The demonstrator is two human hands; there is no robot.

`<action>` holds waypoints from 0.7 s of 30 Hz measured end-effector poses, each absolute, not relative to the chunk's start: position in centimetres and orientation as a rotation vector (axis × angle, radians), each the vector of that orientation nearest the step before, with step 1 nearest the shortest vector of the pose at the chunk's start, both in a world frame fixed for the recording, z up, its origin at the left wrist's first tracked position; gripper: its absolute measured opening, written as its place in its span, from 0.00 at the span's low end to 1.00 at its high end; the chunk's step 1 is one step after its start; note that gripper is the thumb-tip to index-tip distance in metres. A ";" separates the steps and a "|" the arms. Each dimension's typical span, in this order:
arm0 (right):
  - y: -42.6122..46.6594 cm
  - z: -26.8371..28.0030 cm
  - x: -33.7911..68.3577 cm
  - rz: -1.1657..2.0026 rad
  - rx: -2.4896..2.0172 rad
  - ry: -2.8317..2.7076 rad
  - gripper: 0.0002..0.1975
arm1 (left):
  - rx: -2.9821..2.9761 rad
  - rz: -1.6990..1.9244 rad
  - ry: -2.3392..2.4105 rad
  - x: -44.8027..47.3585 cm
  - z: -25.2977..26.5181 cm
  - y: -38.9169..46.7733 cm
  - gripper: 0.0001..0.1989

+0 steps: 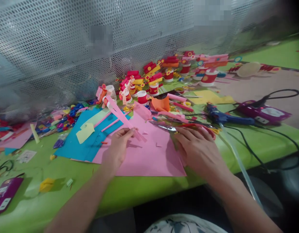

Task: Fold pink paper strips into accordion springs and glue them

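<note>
My left hand (121,144) is closed, pinching a pink paper strip (121,116) that slants up and away to the left. Under both hands lies a large pink paper sheet (149,161), with small pink scraps on it. My right hand (196,147) lies palm down at the sheet's right edge, fingers stretched out over a pair of scissors (167,127). The metal blades point left, and the red handles are partly covered by that hand. Whether the fingertips grip the scissors is hidden. Blue paper (74,145) sits to the left, partly under the pink sheet.
A blue glue gun (229,119) with a clear glue stick, its cable and a purple box (264,111) lie at right. Paper-cup models (208,77) line the back before a perforated metal screen (67,48). Colourful small parts (69,116) and another purple box (8,194) are left.
</note>
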State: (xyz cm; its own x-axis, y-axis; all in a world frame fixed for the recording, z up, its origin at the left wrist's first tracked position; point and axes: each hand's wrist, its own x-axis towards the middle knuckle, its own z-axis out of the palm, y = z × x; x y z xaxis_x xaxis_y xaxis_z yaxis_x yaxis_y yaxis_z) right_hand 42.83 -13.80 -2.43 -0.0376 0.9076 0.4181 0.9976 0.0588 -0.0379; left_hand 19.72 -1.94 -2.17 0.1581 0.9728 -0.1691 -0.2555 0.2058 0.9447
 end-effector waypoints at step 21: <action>-8.3 4.6 32.9 0.265 -0.974 -1.531 0.08 | 0.772 1.179 0.858 19.0 -0.8 -2.4 0.08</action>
